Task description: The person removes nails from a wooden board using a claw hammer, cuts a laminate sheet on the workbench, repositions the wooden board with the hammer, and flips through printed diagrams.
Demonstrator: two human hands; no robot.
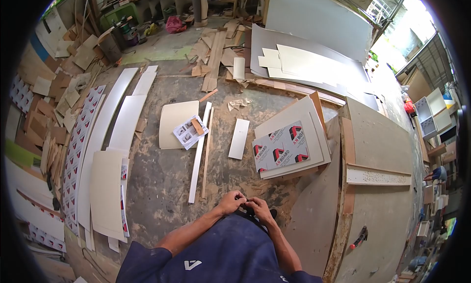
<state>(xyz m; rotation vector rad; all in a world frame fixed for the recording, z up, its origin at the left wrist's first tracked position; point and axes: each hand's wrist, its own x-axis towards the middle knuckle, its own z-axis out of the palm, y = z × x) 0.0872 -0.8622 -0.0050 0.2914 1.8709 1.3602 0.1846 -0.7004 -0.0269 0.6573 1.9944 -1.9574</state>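
Observation:
In the head view, my left hand (230, 203) and my right hand (260, 209) come together in front of the dark blue shirt. The fingers of both are bent and pinched, their tips almost touching. Something small and dark appears between them, too small to name. On the floor ahead lies a small white board (239, 139). To its right is a stack of boards, topped by a printed panel (282, 150) marked "AN BOARD". Long narrow strips, one a white strip (200, 155), lie to the left of my hands.
A printed paper sheet (189, 132) rests on a cream board (169, 111). Long white panels (128, 118) line the left side. A workbench (380, 224) on the right bears a red-handled tool (359, 238). Scrap wood (211, 57) and large sheets (314, 15) lie further back.

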